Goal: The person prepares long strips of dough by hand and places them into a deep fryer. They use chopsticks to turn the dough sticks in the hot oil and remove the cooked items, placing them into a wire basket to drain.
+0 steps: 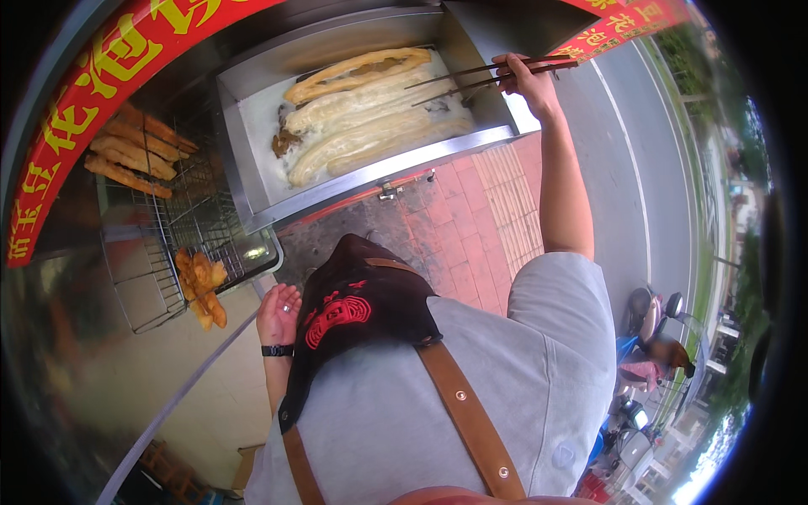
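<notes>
My right hand (522,82) grips a pair of long wooden chopsticks (467,88). Their tips reach over the pale dough sticks (353,107) in a rectangular metal fryer (372,172); whether they touch the dough I cannot tell. Several dough sticks lie side by side in foaming oil (257,142), with a more golden one (379,59) along the far side. Low beside my black apron (363,284), my left hand (279,314) is empty, palm turned up and fingers loosely curled. A wire rack (148,230) near it carries browned dough sticks (129,154) and smaller fried dough pieces (203,284).
Red banners with yellow writing (88,88) edge the stall above. Under the fryer's front is a metal valve (388,191) over paving (448,221). A grey strap (183,398) runs down at left. A road (606,145) and a person with scooters (656,356) are at right.
</notes>
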`<act>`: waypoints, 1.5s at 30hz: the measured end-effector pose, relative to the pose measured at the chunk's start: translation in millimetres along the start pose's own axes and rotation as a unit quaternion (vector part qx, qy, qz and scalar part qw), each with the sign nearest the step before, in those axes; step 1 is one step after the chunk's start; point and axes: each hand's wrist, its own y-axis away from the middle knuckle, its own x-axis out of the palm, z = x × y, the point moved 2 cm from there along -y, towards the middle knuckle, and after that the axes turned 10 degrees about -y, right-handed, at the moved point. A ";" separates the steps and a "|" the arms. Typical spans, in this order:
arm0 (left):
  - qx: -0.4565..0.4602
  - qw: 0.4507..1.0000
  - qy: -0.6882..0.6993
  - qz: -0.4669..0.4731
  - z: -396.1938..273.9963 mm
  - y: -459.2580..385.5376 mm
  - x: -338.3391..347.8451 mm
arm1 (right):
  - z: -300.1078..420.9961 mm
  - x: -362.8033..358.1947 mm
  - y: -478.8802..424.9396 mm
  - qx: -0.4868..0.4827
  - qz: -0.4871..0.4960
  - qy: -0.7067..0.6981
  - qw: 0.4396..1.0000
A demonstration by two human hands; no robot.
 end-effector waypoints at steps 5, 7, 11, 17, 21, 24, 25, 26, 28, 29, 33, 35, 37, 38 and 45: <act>-0.003 1.000 -0.010 0.011 -2.0 -4.4 4.7 | -12.8 8.4 -10.4 0.013 -0.025 0.036 0.999; 0.001 1.000 -0.016 0.013 -3.9 -1.9 8.2 | -5.0 18.9 -8.2 -0.013 -0.015 0.054 0.998; 0.000 1.000 -0.018 0.003 -3.1 1.4 8.5 | 25.7 20.8 5.2 -0.048 0.007 0.058 0.997; -0.006 1.000 -0.011 -0.007 6.1 1.2 2.9 | 43.3 14.4 32.3 0.004 0.088 0.100 0.991; -0.001 1.000 -0.014 -0.008 5.3 2.4 9.1 | 53.9 1.5 46.0 -0.017 0.078 0.178 0.981; -0.007 1.000 -0.012 -0.009 8.4 0.7 10.8 | 45.8 -3.4 52.3 -0.002 0.091 0.161 0.983; -0.009 1.000 -0.010 -0.010 9.6 0.3 11.4 | 47.5 -3.5 57.6 -0.020 0.093 0.164 0.982; -0.009 1.000 -0.011 -0.010 10.8 0.5 12.5 | 49.3 -9.3 62.3 -0.031 0.077 0.145 0.986; -0.009 1.000 -0.013 -0.008 10.4 1.7 14.7 | 50.3 -24.9 65.7 -0.058 0.068 0.101 0.991; -0.016 1.000 -0.011 -0.011 12.3 1.2 13.8 | 47.5 -27.0 63.5 -0.043 0.066 0.115 0.990; -0.027 0.999 -0.031 0.008 10.9 -8.0 18.2 | 28.0 -35.2 50.3 0.018 0.062 0.137 0.988; -0.020 0.999 -0.039 0.009 10.7 -8.5 24.7 | 1.0 -35.6 40.3 0.035 0.080 0.128 0.988; -0.015 0.999 -0.035 0.002 6.4 -9.0 35.9 | -9.6 -24.6 40.8 0.042 0.051 0.141 0.988; -0.014 0.999 -0.037 0.004 5.1 -9.3 38.6 | -12.4 -24.9 41.1 0.030 0.041 0.136 0.989; -0.009 0.999 -0.051 0.005 4.8 -12.8 36.6 | -13.5 -24.2 30.2 0.100 0.029 0.019 0.994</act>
